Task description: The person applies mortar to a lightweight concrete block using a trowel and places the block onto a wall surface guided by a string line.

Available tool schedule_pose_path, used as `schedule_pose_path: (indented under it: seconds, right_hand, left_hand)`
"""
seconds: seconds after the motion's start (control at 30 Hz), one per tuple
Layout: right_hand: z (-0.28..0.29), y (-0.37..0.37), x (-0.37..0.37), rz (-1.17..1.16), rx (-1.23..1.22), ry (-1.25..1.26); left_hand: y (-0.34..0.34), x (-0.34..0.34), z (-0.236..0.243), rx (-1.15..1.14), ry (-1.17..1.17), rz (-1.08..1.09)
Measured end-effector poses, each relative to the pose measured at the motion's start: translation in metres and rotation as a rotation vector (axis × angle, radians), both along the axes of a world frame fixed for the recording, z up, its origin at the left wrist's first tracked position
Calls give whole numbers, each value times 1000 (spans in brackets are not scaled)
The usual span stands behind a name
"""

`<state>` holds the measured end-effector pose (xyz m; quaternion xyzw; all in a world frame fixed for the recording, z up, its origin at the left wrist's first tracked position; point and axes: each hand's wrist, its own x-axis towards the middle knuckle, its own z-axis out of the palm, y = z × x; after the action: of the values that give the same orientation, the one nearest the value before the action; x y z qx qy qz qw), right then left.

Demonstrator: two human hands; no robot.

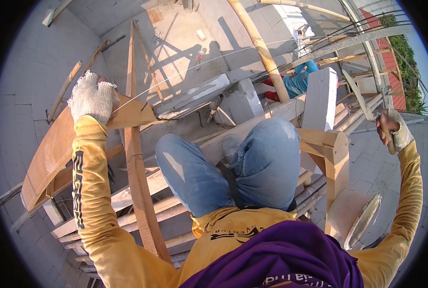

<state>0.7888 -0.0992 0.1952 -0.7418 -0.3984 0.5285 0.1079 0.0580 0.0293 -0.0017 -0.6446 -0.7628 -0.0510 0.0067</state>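
Note:
My left hand (93, 98), in a knitted work glove with bare fingertips, is closed over the upper edge of a large brown wooden board (55, 153). A thin white string (175, 73) stretches from beside this hand towards the upper right. Out to the right, my gloved right hand (395, 130) grips the handle of a trowel (359, 94), its blade pointing up and left. A white masonry block (319, 98) stands upright left of the trowel. Below it, a mortar-smeared bucket (350, 213) sits tilted beside my right arm.
I am crouched on wooden planks and bamboo poles (168, 213) high above a floor (175, 33). An upright timber (139, 192) stands left of my knees, a wooden frame (336, 158) on the right. Below is a person in a turquoise shirt (298, 82). A bamboo pole (259, 45) slants ahead.

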Motion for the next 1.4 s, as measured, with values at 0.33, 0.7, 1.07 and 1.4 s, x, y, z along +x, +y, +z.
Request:
schedule_pose_path:
  seconds: [0.33,0.7,1.07,1.4]
  right_hand:
    - [-282,200,-234,608,-134,-7]
    - [-508,235,-378,1315,258,-405]
    - [-536,236,-241,1265,27,-909]
    - [-513,229,-189,1112,-86,-986]
  left_hand:
    - [-6,-4,-7,35,8,-19]
    - [-4,-14,-15,74,-262,-255]
    - [-11,-18,-12,47,-193,-303]
    - [-12,-20,-5,-9,-294,-264]
